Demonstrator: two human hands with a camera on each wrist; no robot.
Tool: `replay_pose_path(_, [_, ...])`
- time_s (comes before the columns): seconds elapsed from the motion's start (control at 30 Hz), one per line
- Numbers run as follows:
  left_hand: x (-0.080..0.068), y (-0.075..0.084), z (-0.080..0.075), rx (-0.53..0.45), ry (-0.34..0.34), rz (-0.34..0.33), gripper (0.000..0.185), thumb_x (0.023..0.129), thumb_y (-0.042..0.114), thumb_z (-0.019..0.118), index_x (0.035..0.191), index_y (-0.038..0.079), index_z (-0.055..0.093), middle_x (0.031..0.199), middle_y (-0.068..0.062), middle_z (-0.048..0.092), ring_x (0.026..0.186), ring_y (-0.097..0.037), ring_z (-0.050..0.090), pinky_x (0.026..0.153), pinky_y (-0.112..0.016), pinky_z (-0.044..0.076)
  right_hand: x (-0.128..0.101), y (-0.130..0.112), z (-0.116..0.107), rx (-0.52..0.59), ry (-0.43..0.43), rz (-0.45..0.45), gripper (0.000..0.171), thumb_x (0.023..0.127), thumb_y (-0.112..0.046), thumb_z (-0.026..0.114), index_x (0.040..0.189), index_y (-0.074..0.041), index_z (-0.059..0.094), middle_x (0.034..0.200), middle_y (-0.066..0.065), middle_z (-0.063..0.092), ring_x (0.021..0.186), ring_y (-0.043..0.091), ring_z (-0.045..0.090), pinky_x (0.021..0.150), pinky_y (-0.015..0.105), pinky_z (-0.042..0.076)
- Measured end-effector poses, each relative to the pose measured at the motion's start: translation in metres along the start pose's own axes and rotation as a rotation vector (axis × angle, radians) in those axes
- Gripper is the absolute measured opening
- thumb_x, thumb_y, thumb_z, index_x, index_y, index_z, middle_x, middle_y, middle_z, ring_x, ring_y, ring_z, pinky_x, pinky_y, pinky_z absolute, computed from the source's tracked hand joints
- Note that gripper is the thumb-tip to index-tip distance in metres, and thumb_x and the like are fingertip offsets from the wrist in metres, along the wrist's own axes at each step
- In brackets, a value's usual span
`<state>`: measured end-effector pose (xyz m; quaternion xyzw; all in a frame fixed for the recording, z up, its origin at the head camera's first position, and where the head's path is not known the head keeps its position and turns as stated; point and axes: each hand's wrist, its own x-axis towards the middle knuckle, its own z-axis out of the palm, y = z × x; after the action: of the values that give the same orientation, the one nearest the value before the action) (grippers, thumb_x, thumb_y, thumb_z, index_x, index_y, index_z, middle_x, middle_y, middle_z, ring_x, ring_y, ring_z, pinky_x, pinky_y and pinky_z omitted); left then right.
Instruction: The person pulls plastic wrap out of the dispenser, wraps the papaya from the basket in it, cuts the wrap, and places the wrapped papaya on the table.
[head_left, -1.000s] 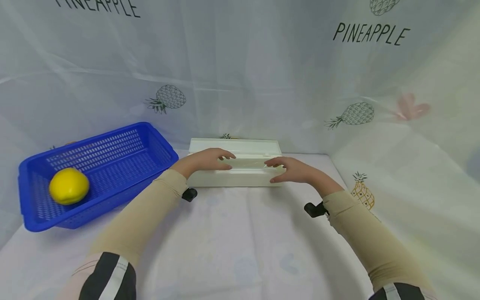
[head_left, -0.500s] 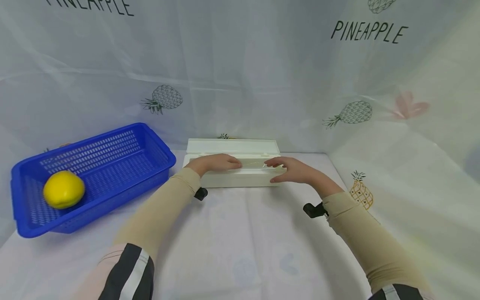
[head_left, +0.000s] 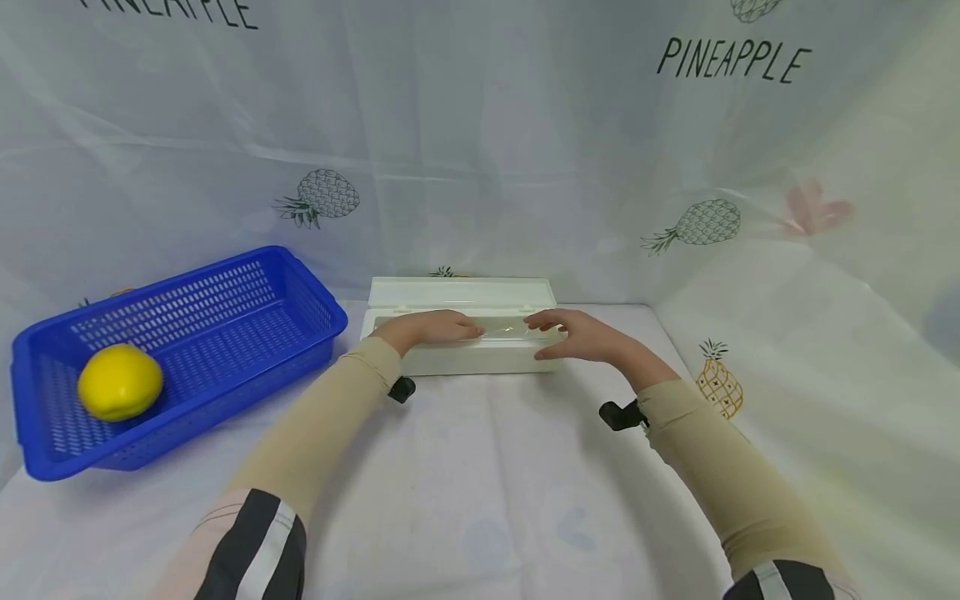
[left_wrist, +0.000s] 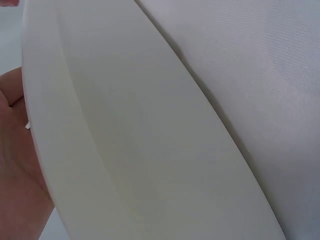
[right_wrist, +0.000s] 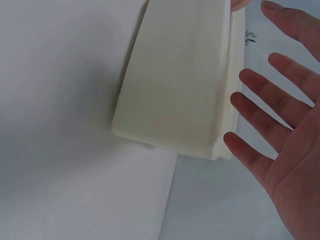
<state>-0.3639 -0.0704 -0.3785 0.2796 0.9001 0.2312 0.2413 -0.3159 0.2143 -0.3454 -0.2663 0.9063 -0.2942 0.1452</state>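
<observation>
A long white box [head_left: 480,360] stands at the back of the table with its lid [head_left: 461,292] raised. The left hand [head_left: 438,327] reaches over its front wall, palm down, fingers dipping inside. In the left wrist view, that wall [left_wrist: 125,120] hides most of the hand [left_wrist: 17,150]; a tiny white bit shows by the fingers, too small to identify. Hovering at the box's right end is the right hand [head_left: 581,335], fingers spread. The right wrist view shows this hand [right_wrist: 295,135] holding nothing, beside the box [right_wrist: 170,80].
A blue plastic basket [head_left: 225,404] sits at the left with a yellow lemon [head_left: 120,382] inside. White cloth [head_left: 480,467] covers the table. A pineapple-print curtain [head_left: 480,167] hangs close behind the box.
The left hand has moved right and down into the box, its fingers now out of sight. The right hand stays nearly in place. The head view has shifted slightly.
</observation>
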Motion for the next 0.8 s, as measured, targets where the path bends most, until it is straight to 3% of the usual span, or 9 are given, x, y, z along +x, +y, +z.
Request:
replay_pose_path(0.2, [-0.009, 0.008, -0.006, -0.048, 0.016, 0.043, 0.048, 0.103, 0.037, 0.039, 0.141, 0.009, 0.052, 0.146, -0.01, 0.046, 0.137, -0.028, 0.037, 0.111, -0.043, 0.031, 0.015, 0.002, 0.0, 0.037, 0.017, -0.044, 0.057, 0.089, -0.02, 0.072, 0.137, 0.0, 0.051, 0.136, 0.017, 0.054, 0.126, 0.032, 0.046, 0.107, 0.053, 0.033])
replay_pose_path(0.37, [-0.011, 0.008, -0.012, -0.085, 0.014, 0.069, 0.045, 0.103, 0.032, 0.037, 0.138, 0.011, 0.055, 0.141, -0.006, 0.05, 0.134, -0.026, 0.04, 0.11, -0.042, 0.032, 0.031, 0.0, 0.001, 0.063, 0.025, -0.054, 0.044, 0.09, -0.012, 0.07, 0.13, 0.001, 0.057, 0.132, 0.016, 0.056, 0.125, 0.032, 0.048, 0.107, 0.053, 0.034])
replay_pose_path(0.57, [-0.009, 0.006, -0.014, -0.117, 0.007, 0.098, 0.045, 0.103, 0.031, 0.038, 0.14, 0.008, 0.052, 0.137, -0.009, 0.054, 0.129, -0.026, 0.046, 0.108, -0.044, 0.034, 0.054, -0.004, 0.002, 0.089, -0.06, -0.073, 0.033, 0.092, -0.002, 0.064, 0.124, 0.002, 0.061, 0.129, 0.013, 0.057, 0.128, 0.033, 0.045, 0.108, 0.051, 0.034])
replay_pose_path(0.8, [-0.012, 0.011, -0.018, -0.135, 0.024, 0.086, 0.046, 0.103, 0.035, 0.042, 0.138, 0.008, 0.054, 0.132, -0.012, 0.057, 0.123, -0.027, 0.05, 0.105, -0.047, 0.037, 0.07, -0.008, 0.005, 0.054, -0.11, -0.05, 0.03, 0.092, 0.002, 0.057, 0.12, -0.002, 0.067, 0.125, 0.009, 0.063, 0.126, 0.028, 0.049, 0.102, 0.042, 0.043])
